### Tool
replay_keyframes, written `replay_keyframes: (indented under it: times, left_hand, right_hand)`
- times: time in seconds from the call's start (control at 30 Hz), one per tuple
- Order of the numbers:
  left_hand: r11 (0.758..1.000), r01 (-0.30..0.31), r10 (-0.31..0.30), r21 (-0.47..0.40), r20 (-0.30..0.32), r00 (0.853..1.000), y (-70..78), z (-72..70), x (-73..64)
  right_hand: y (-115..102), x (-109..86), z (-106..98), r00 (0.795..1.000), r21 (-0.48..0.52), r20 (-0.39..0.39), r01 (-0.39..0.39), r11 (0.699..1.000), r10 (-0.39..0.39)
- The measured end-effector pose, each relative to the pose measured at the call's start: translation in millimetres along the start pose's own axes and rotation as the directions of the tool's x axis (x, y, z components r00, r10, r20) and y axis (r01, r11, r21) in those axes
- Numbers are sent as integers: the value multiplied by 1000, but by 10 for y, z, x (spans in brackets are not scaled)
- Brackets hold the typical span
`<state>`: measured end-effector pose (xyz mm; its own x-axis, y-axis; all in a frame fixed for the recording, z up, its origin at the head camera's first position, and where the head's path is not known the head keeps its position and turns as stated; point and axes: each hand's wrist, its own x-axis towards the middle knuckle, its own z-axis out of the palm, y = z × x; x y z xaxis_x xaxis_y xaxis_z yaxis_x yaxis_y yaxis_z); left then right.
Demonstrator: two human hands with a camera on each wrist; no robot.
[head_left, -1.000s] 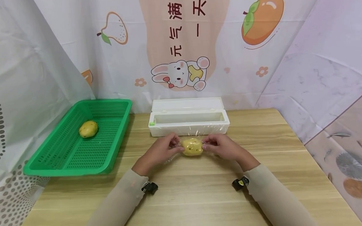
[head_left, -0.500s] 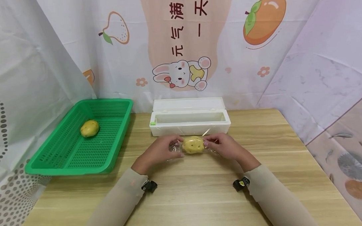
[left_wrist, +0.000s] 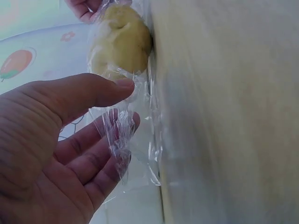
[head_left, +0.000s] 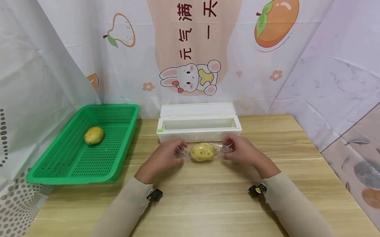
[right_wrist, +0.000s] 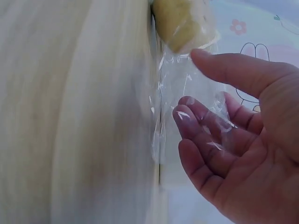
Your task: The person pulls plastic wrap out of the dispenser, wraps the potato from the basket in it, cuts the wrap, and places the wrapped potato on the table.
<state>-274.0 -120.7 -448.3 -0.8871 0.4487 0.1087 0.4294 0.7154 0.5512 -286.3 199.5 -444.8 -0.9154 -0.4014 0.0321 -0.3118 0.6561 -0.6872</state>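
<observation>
A yellow potato [head_left: 202, 152] lies on the table in front of the white box, covered in clear cling film [head_left: 218, 149] that spreads out to both sides. To its left is my left hand [head_left: 166, 157]; in the left wrist view its thumb stands apart from the fingers, and crumpled film [left_wrist: 122, 135] touches the fingertips. At the potato's other side my right hand [head_left: 243, 149] has its thumb and fingers spread apart. In the right wrist view, film [right_wrist: 222, 133] lies over those fingers, and the thumb tip is just below the potato [right_wrist: 177, 23].
Behind the potato stands a long white cling film box [head_left: 199, 135] with its lid [head_left: 197, 109] raised. A green basket [head_left: 123, 148] at the left holds another potato [head_left: 94, 135]. Printed curtains [head_left: 119, 75] hang at the back and sides of the wooden table [head_left: 199, 209].
Both hands have moved outward from the potato, and the right thumb and fingers have parted. The film now stretches wider at the sides. The potato has stayed almost in place.
</observation>
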Motion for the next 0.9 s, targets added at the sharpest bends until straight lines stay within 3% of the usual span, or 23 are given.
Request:
replay_keyframes:
  times: [0.2, 0.37, 0.6, 0.9]
  left_hand:
    - [997, -32, 34, 66, -39, 999, -2, -52, 1]
    - [991, -13, 16, 133, -20, 1000, -29, -79, 10]
    - [991, 61, -67, 120, 42, 997, -1, -180, -33]
    - [991, 53, -62, 125, 62, 996, 0, -250, -70]
  right_hand:
    - [34, -12, -50, 999, -73, 23, 31, 997, -30]
    - [81, -3, -63, 999, -103, 29, 32, 994, -30]
    - [106, -14, -128, 999, -97, 21, 49, 994, -48]
    - [200, -38, -201, 994, -51, 56, 95, 994, -92]
